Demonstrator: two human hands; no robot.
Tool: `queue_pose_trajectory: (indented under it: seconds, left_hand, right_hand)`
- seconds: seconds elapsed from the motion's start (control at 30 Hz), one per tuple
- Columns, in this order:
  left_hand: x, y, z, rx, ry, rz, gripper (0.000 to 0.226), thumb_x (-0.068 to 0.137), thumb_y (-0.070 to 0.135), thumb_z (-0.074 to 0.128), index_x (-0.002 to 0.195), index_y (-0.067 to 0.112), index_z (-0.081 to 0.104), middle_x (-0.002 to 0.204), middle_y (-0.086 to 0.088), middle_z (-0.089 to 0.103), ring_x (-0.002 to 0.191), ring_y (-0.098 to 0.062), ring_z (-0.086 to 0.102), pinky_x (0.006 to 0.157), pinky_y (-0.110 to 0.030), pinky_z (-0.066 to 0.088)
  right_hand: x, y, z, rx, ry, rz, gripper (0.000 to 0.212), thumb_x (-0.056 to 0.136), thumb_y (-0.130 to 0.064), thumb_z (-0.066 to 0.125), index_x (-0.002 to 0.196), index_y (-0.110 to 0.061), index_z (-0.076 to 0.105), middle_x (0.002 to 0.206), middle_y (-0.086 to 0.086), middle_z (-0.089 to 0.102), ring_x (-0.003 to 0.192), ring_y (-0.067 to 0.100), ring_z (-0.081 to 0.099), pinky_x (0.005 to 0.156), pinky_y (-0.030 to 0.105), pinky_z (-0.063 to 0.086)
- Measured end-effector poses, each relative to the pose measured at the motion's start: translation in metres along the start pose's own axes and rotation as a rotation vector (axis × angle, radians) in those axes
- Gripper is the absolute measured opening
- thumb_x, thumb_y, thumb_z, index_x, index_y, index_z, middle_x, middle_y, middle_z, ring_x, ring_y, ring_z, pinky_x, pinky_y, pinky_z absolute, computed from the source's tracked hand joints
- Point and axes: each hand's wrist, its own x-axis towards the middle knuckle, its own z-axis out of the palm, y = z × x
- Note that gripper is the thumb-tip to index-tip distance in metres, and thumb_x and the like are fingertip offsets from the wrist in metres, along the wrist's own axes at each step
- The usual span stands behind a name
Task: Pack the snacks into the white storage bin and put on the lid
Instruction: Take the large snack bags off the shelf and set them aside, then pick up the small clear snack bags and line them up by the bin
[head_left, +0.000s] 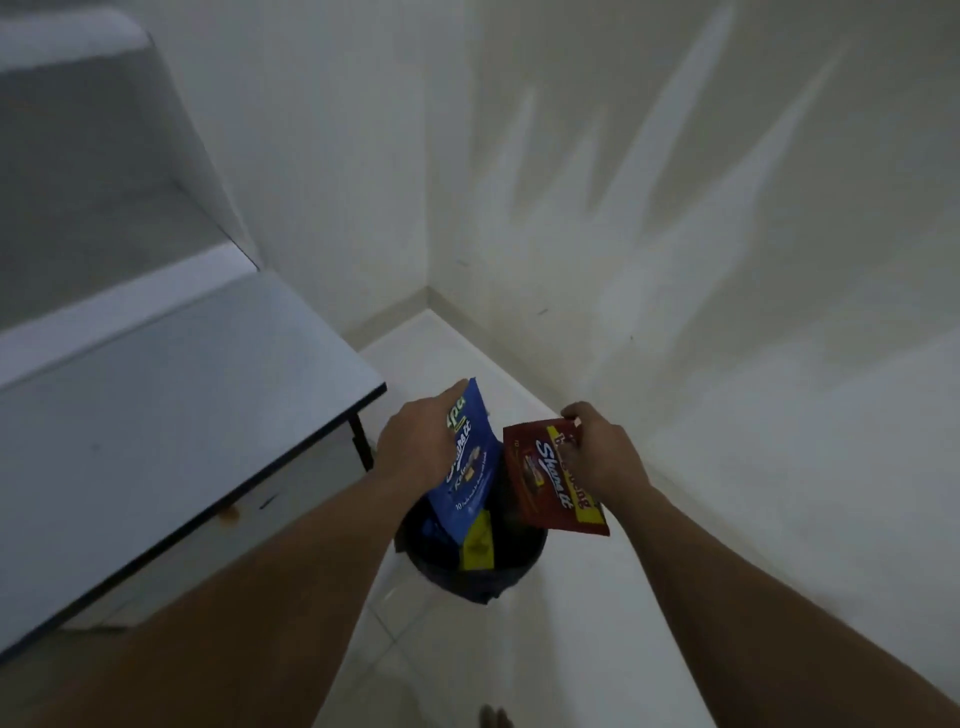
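From the head camera, the left hand (415, 441) grips a blue glossy snack pouch (470, 478) near its top, fingers curled over the upper edge. The right hand (605, 452) pinches the top corner of a dark red snack pouch (545, 488), which hangs tilted below it. The two pouches are just beside each other, apart or barely touching. Both are held over a dark round container with a dark liner (467, 571) standing on the pale tiled floor (597, 634) near the wall corner. To the left stands a white counter with a dark edge (182, 415). No white storage bin and no lid are in view, so packing has likely not begun for these two.

The pouches look light, soft and crinkly, with slick film that could slide in a loose pinch. The flat sealed top edge looks like the firmest place to hold. The contents may be brittle, so squeezing the middle seems unwise.
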Motion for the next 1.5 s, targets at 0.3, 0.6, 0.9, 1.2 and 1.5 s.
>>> queue_pose_trajectory:
  seconds: [0.3, 0.6, 0.9, 1.2, 1.5]
  left_hand:
    - [0.05, -0.068, 0.137, 0.072, -0.053, -0.158, 0.066, 0.094, 0.021, 0.052, 0.153, 0.035, 0.025, 0.116, -0.014, 0.063, 0.107, -0.035, 0.061, 0.086, -0.043, 0.052]
    - [0.063, -0.105, 0.214, 0.124, -0.022, -0.225, 0.067, 0.096, 0.017, 0.052, 0.155, 0.029, 0.024, 0.12, -0.01, 0.063, 0.106, -0.032, 0.061, 0.079, -0.04, 0.051]
    - [0.069, -0.044, 0.123, 0.164, -0.083, -0.143, 0.06, 0.101, 0.032, 0.045, 0.153, 0.01, 0.026, 0.135, -0.014, 0.054, 0.125, -0.03, 0.049, 0.102, -0.038, 0.042]
    - [0.034, 0.03, -0.068, 0.268, 0.006, -0.08, 0.069, 0.098, 0.049, 0.045, 0.151, 0.008, 0.03, 0.153, -0.013, 0.038, 0.142, -0.026, 0.034, 0.116, -0.039, 0.03]
    - [-0.084, 0.046, -0.25, 0.335, 0.196, -0.132, 0.067, 0.094, 0.057, 0.046, 0.141, 0.009, 0.046, 0.145, -0.011, 0.048, 0.134, -0.027, 0.043, 0.109, -0.039, 0.038]
  right_hand:
    - [0.082, 0.082, 0.116, 0.036, -0.082, 0.042, 0.037, 0.092, -0.015, 0.05, 0.128, -0.021, 0.048, 0.102, 0.014, 0.069, 0.086, 0.031, 0.066, 0.07, 0.035, 0.054]
    - [0.105, 0.113, 0.19, 0.027, -0.179, 0.014, 0.037, 0.092, -0.019, 0.049, 0.129, -0.019, 0.046, 0.096, 0.012, 0.069, 0.083, 0.032, 0.065, 0.074, 0.042, 0.056]
    - [0.091, 0.067, 0.098, -0.253, -0.169, -0.167, 0.039, 0.099, -0.037, 0.044, 0.121, -0.008, 0.056, 0.119, 0.012, 0.062, 0.11, 0.032, 0.059, 0.089, 0.041, 0.05]
    - [0.049, -0.055, -0.059, -0.39, -0.078, -0.307, 0.068, 0.096, -0.059, 0.04, 0.138, -0.005, 0.047, 0.141, 0.014, 0.049, 0.129, 0.031, 0.048, 0.103, 0.043, 0.044]
    - [-0.051, -0.208, -0.144, -0.39, 0.018, -0.463, 0.077, 0.093, -0.065, 0.04, 0.145, -0.008, 0.038, 0.147, 0.012, 0.044, 0.133, 0.029, 0.044, 0.107, 0.042, 0.04]
